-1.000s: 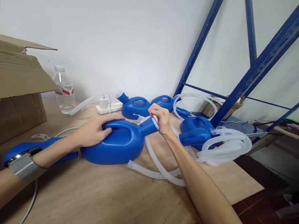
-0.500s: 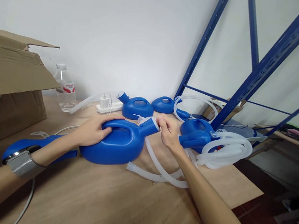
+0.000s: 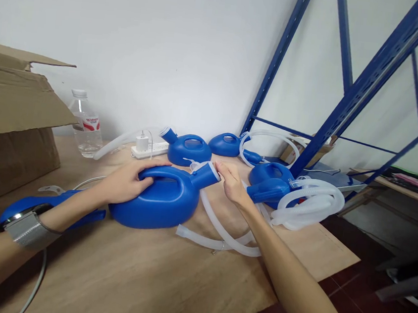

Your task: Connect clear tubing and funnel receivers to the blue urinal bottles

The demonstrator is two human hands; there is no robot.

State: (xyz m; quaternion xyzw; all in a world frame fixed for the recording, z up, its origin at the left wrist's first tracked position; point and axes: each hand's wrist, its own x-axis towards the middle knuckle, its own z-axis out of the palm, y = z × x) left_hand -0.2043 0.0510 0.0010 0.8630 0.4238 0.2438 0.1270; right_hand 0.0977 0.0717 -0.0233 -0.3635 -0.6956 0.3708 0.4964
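Note:
A blue plastic urinal bottle [image 3: 154, 209] lies on the wooden table, its spout pointing up to the right. My left hand [image 3: 126, 180] grips its handle from the left, thumb near the handle opening. At the spout's mouth, the fingers of my right hand [image 3: 233, 181] are pinched on the white rim [image 3: 215, 171]; the fingertips are partly hidden. A clear white hose [image 3: 220, 226] curls on the table below the spout. Beside my left forearm, partly covered by it, lies another blue plastic piece [image 3: 60, 200].
More blue bottles stand behind, one [image 3: 189, 150] by a white power strip [image 3: 150, 150]. Another bottle [image 3: 271, 185] with a coiled hose [image 3: 310, 204] sits at right. A cardboard box [image 3: 14, 121] and water bottle [image 3: 85, 126] are at left; a blue metal rack [image 3: 332, 119] rises at right.
The view has shifted slightly, so everything sits a little further left. My left hand keeps its grip, and my right hand stays at the spout's mouth with its fingers slightly rearranged.

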